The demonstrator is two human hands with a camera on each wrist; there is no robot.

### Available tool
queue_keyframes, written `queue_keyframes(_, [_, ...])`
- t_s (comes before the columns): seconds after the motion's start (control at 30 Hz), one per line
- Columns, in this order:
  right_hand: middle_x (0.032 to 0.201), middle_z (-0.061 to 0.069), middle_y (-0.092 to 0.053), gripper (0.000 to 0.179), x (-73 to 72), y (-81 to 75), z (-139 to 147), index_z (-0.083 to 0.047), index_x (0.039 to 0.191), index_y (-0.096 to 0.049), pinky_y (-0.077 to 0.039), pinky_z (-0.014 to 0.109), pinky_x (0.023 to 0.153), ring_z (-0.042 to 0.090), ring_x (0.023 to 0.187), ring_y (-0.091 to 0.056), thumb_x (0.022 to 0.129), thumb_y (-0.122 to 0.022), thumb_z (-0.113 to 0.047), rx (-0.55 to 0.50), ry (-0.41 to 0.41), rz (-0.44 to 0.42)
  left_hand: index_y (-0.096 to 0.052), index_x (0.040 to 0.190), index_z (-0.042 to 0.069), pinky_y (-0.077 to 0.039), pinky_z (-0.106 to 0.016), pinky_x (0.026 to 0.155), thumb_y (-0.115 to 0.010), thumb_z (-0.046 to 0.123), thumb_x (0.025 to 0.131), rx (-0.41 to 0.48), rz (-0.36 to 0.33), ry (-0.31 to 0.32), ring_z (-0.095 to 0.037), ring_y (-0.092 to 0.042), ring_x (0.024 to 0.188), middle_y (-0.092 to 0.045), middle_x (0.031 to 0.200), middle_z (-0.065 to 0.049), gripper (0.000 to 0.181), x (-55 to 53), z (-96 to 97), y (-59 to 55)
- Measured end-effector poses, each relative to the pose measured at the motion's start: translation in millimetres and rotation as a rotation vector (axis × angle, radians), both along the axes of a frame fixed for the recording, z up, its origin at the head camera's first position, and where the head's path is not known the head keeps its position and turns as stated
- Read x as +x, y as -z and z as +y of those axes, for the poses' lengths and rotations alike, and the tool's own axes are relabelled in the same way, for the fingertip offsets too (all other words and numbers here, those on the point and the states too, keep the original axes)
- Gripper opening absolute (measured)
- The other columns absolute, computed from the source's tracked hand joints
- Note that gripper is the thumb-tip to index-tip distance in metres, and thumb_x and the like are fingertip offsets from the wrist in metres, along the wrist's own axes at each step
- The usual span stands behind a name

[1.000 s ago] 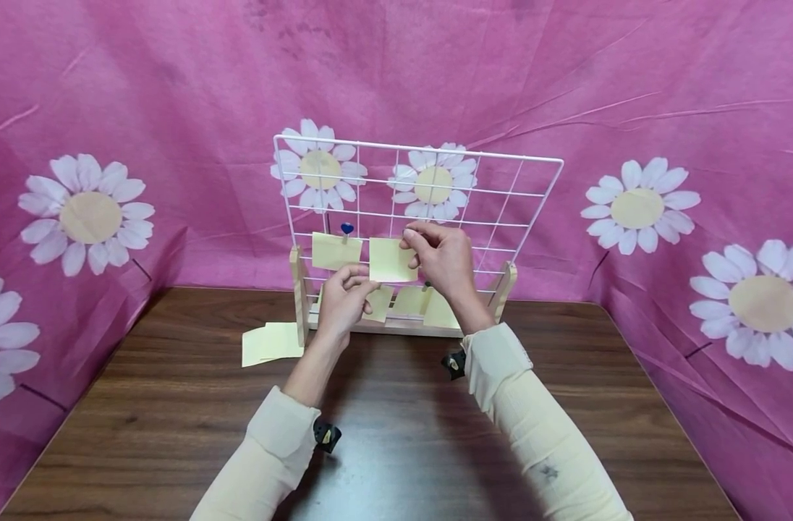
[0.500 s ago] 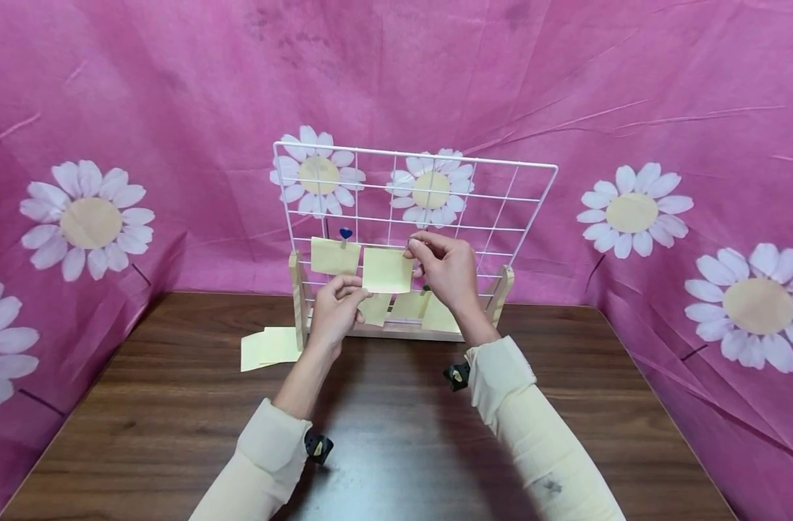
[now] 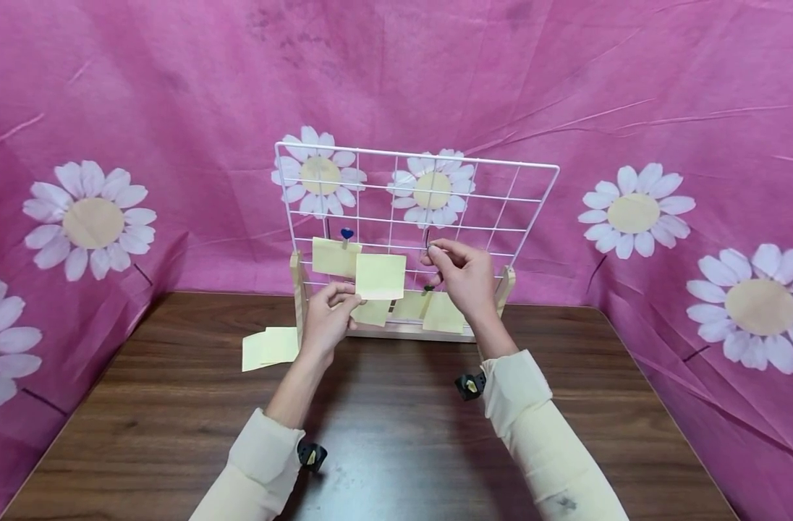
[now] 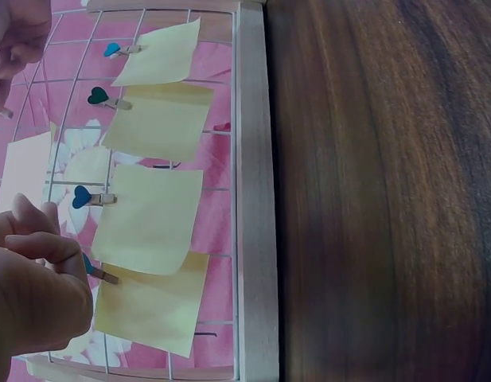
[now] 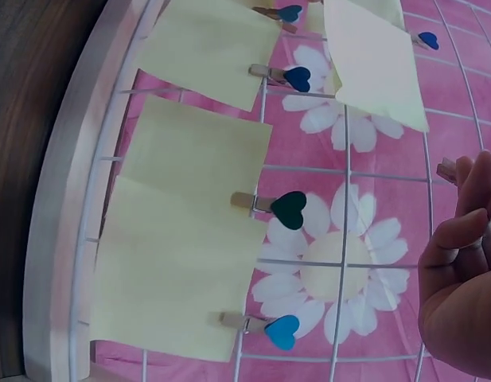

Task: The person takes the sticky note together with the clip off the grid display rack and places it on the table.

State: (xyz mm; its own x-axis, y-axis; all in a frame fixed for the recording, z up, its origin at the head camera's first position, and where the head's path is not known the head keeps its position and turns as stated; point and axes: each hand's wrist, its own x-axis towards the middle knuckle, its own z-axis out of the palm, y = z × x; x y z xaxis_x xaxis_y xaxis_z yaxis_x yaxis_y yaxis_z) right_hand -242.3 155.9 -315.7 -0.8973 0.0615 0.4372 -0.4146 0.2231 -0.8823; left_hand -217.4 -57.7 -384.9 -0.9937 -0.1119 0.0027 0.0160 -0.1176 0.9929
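My left hand [image 3: 328,318] pinches a yellow sticky note [image 3: 380,276] by its lower left corner, in front of the white wire grid [image 3: 501,195]. To the note's right, apart from it, my right hand [image 3: 464,278] pinches a small wooden clothespin [image 5: 446,170] whose tip pokes out between the fingers. Another note [image 3: 334,256] hangs at upper left under a clip with a dark blue heart [image 3: 347,233]. Lower down, several notes hang in a row, held by heart clips such as the dark green heart [image 5: 289,210] and the light blue heart [image 5: 282,332].
The grid stands in a wooden base [image 3: 406,331] on a dark wood table [image 3: 396,420]. Loose yellow notes [image 3: 269,346] lie on the table at the left of the base. A pink cloth [image 3: 566,72] with white flowers surrounds the table.
My left hand has drawn the note a little left and down. My right hand, which was at the note's right edge, has moved right, away from it.
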Motion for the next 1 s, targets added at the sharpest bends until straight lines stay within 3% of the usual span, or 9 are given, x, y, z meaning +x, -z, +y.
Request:
queue_keyframes(0.17, [0.086, 0.023, -0.074, 0.019, 5.3, 6.4, 5.7, 0.01, 0.108, -0.073, -0.052, 0.02, 0.05, 0.009, 0.049, -0.062, 0.097, -0.067, -0.004, 0.0, 0.0, -0.026, -0.066, 0.108, 0.0, -0.035, -0.017, 0.043, -0.065, 0.007, 0.096, 0.003, -0.016, 0.009, -0.01, -0.052, 0.046, -0.072, 0.088, -0.004, 0.014, 3.4, -3.8, 1.1])
queue_keyframes(0.37, [0.087, 0.019, -0.075, 0.019, 11.7, 10.0, 12.3, 0.006, 0.108, -0.074, -0.044, 0.018, 0.045, 0.009, 0.05, -0.063, 0.097, -0.068, -0.009, -0.011, 0.034, -0.059, -0.067, 0.11, 0.002, -0.034, -0.016, 0.042, -0.066, 0.01, 0.097, -0.009, -0.017, 0.004, -0.011, -0.054, 0.047, -0.073, 0.092, -0.01, 0.015, 7.7, -8.6, 1.6])
queue_keyframes(0.53, [0.088, 0.018, -0.075, 0.02, 16.8, 12.3, 19.6, 0.005, 0.11, -0.072, -0.039, 0.016, 0.043, 0.007, 0.048, -0.06, 0.099, -0.065, -0.01, -0.038, 0.028, -0.074, -0.065, 0.108, -0.001, -0.036, -0.016, 0.043, -0.064, 0.005, 0.097, 0.033, -0.007, -0.005, -0.009, -0.051, 0.046, -0.071, 0.089, -0.016, 0.013, 8.2, -11.3, 4.4])
queue_keyframes(0.77, [0.091, 0.026, -0.073, 0.02, 22.0, 18.9, 28.6, 0.008, 0.11, -0.069, -0.038, 0.017, 0.041, 0.006, 0.047, -0.059, 0.1, -0.063, -0.008, -0.068, 0.021, -0.09, -0.064, 0.107, -0.004, -0.035, -0.015, 0.041, -0.064, 0.002, 0.096, 0.064, -0.016, -0.041, -0.008, -0.05, 0.044, -0.07, 0.083, -0.009, 0.013, 9.7, -15.5, 7.0])
queue_keyframes(1.0, [0.089, 0.023, -0.074, 0.018, 26.9, 23.4, 36.6, 0.008, 0.11, -0.069, -0.043, 0.019, 0.044, 0.006, 0.047, -0.059, 0.099, -0.064, -0.006, -0.098, 0.038, -0.105, -0.065, 0.108, -0.004, -0.031, -0.015, 0.04, -0.066, 0.003, 0.096, 0.069, -0.018, -0.061, -0.007, -0.05, 0.044, -0.07, 0.08, -0.005, 0.014, 12.6, -21.7, 7.4])
